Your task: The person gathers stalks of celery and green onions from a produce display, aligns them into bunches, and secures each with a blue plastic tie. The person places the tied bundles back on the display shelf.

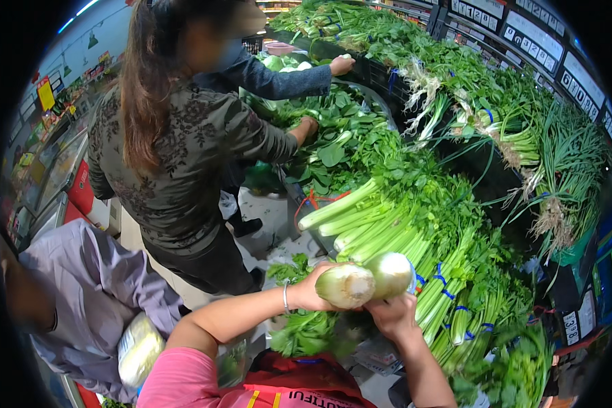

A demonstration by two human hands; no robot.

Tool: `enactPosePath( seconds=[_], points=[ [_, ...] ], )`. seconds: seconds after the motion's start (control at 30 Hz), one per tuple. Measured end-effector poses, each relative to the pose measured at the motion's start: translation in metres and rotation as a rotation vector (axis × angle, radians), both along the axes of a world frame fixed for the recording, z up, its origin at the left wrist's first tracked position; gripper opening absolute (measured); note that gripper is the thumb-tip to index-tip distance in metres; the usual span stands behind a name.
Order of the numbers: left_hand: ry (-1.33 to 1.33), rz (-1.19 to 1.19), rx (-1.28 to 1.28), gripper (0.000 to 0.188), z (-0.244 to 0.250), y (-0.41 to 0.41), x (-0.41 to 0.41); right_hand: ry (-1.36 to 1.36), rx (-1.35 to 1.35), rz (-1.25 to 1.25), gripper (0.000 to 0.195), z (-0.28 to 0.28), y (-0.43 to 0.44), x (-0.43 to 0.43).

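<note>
Two celery heads are held side by side with their pale root ends turned up towards me. My left hand (pixel 311 289), with a silver bangle at its wrist, is wrapped around the left celery head (pixel 340 286). Just below the right celery head (pixel 390 273), my right hand (pixel 395 317) has its fingers curled against it; part of the grip is hidden. A blue and white edge shows behind that head. Celery leaves (pixel 306 331) hang beneath my left hand. Beyond both hands lies a pile of loose celery (pixel 372 224).
Blue-banded celery bunches (pixel 446 296) lie to the right. Leafy greens (pixel 331 148) fill the bin ahead, below a shelf of rooted greens (pixel 489 112) with price signs. One person (pixel 183 153) reaches into the bin; another person (pixel 97 285) stands close at left with a wrapped cabbage (pixel 140 352).
</note>
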State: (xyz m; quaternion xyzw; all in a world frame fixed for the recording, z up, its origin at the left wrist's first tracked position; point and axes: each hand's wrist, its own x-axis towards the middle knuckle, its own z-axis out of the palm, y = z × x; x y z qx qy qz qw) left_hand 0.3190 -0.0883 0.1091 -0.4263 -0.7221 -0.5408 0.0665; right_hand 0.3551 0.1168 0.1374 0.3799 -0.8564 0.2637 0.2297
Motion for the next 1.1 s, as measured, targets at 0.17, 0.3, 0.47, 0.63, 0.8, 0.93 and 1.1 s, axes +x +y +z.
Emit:
enactPosePath(
  seconds=[0.17,0.3,0.47,0.63,0.8,0.93,1.1],
  points=[
    [-0.244,-0.451,-0.043,0.058,0.037,0.003,-0.002,-0.071,0.061,0.155,0.023,-0.028,0.037,0.004],
    [-0.122,-0.318,-0.195,0.056,0.012,-0.005,0.007,-0.077,0.259,-0.169,0.022,-0.024,0.077,0.002],
    [-0.440,-0.848,-0.457,0.035,0.043,-0.038,0.011,0.069,-0.247,-0.992,0.018,0.006,0.267,0.068],
    [-0.207,-0.559,-0.521,0.052,0.080,0.048,0.019,-0.725,-0.617,-0.622,0.013,0.001,0.158,0.097],
    [0.510,-0.683,-0.714,0.038,0.101,0.137,0.051,-1.357,-1.231,-0.061,0.057,-0.035,0.128,0.159],
    [1.027,-0.703,-0.577,0.030,0.085,0.192,0.069,-1.157,-0.814,-0.225,0.083,-0.042,0.129,0.198],
    [1.471,-0.843,-0.480,0.038,0.063,0.257,0.112,-0.798,-0.893,-0.740,0.076,-0.041,0.104,0.242]
  ],
)
